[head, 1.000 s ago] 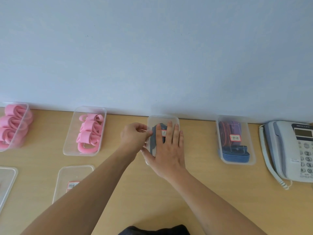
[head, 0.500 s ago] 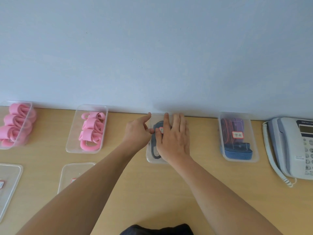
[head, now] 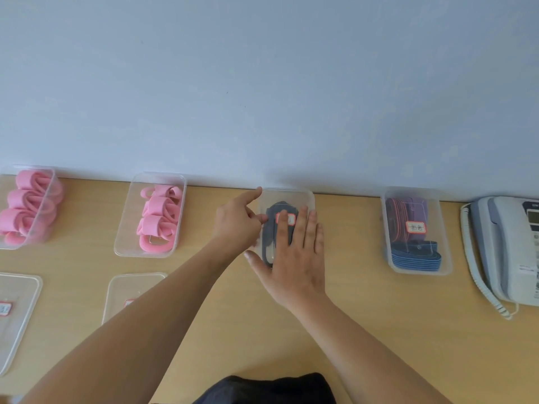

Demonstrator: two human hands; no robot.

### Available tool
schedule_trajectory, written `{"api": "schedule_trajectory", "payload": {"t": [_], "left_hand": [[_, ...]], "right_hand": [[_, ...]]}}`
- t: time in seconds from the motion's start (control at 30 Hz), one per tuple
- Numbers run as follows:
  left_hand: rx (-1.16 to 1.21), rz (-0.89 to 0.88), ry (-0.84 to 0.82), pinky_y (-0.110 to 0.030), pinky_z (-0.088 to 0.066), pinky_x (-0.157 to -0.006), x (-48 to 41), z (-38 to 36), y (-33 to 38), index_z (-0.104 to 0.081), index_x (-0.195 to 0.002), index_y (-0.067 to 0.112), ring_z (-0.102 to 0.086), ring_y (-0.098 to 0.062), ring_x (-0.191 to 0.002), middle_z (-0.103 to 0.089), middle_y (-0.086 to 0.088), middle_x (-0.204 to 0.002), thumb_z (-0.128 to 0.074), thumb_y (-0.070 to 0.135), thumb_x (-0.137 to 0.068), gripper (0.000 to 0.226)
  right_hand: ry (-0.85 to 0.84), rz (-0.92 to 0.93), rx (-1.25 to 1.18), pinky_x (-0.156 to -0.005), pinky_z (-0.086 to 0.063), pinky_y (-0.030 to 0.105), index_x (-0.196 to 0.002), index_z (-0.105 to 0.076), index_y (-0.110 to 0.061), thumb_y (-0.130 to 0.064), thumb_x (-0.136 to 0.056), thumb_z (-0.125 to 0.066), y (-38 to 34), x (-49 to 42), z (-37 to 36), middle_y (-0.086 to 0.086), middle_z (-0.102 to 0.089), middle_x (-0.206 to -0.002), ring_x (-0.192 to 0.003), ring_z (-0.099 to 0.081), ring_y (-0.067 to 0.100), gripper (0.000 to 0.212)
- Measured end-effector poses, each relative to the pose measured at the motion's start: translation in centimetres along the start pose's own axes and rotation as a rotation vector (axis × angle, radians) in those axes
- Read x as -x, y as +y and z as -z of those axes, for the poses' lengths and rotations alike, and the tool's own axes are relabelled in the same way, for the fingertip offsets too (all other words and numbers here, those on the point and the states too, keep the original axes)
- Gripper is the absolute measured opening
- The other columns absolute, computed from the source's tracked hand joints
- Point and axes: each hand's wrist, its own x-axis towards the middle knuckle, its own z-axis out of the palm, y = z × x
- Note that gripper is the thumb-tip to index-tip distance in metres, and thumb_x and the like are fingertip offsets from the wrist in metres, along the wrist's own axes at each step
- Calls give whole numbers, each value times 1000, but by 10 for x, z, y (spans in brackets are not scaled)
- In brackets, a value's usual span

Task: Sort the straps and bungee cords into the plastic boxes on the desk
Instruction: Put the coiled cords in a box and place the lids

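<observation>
Dark strap (head: pixel 269 237) in lidded box (head: pixel 304 197) — right hand (head: pixel 294 258) flat atop, left hand (head: pixel 236 225) pointing forefinger at corner

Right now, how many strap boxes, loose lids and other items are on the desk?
Boxes holding straps: 4
Loose lids: 2
Telephone: 1
Total: 7

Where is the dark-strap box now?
Head view: the dark-strap box sits against the wall, under the right hand, between the nearer pink-strap box and the blue-strap box.
</observation>
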Motion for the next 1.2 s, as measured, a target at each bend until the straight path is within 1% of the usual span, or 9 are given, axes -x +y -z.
{"api": "schedule_trajectory", "payload": {"t": [0.13,0.33,0.5,0.63,0.73,0.9,0.97,1.07,1.2], "left_hand": [[-54,-23,-2,-35,-61,-76,-1,2,-2,-50,-151,35,-71,-17,-68,-70,-1,-72,-68,18,-97,59],[-246,-166,117,-32,-48,-86,12,23,-9,-62,-138,31,-63,-17,-99,-69,7,-103,-59,39,-101,38],[-230,-387,208,-32,-51,-81,36,72,-46,-73,-124,25,-62,-16,-87,-72,5,-105,-71,28,-97,28],[-277,-491,296,-29,-44,-71,53,126,-95,-77,-115,20,-62,-21,-80,-75,2,-98,-73,23,-93,23],[-286,-498,328,-33,-49,-69,66,168,-143,-78,-114,18,-65,-28,-80,-76,-1,-99,-72,23,-90,25],[-276,-405,308,-33,-44,-75,81,221,-219,-76,-118,17,-64,-30,-89,-74,-3,-102,-76,15,-92,26],[-335,-424,292,-35,-47,-73,84,233,-247,-77,-116,15,-67,-34,-89,-74,-5,-99,-75,15,-91,25],[-350,-426,289,-40,-53,-73,92,247,-277,-77,-113,13,-68,-38,-89,-75,-7,-96,-73,18,-87,27],[-295,-426,288,-38,-50,-80,100,258,-295,-78,-113,12,-68,-36,-92,-75,-7,-97,-78,11,-87,26]], "right_hand": [[51,10,39,-124,-8,54,-159,-18,-8,-82,-87,-26,-1,-4,-4,30,-6,-163,-153,1,41,103],[20,-4,42,-124,-2,52,-161,-8,-12,-83,-86,-17,-3,-20,4,26,0,-165,-154,8,38,104],[-82,-100,58,-122,4,55,-160,-6,-22,-85,-84,-22,-12,-23,23,15,0,-167,-154,9,34,99],[420,-72,-127,-103,-40,54,-130,-59,-8,-58,-89,-52,-50,-5,30,16,-57,-132,-121,-50,39,65],[575,12,-298,-82,-50,46,-104,-68,-5,-37,-92,-58,-117,37,9,13,-64,-101,-92,-58,37,36],[223,2,-238,-87,-52,41,-122,-63,-19,-45,-93,-55,-226,107,-44,10,-56,-117,-105,-57,31,40],[-66,-66,-146,-115,-31,44,-150,-35,-27,-60,-95,-44,-255,119,-58,15,-24,-155,-142,-29,37,65],[-230,-82,-69,-123,-1,54,-158,-2,-34,-76,-89,-34,-284,120,-76,13,25,-163,-150,17,42,87],[-241,-88,11,-119,-7,57,-157,-10,-35,-73,-89,-33,-302,121,-84,12,7,-166,-150,5,43,81]]}}
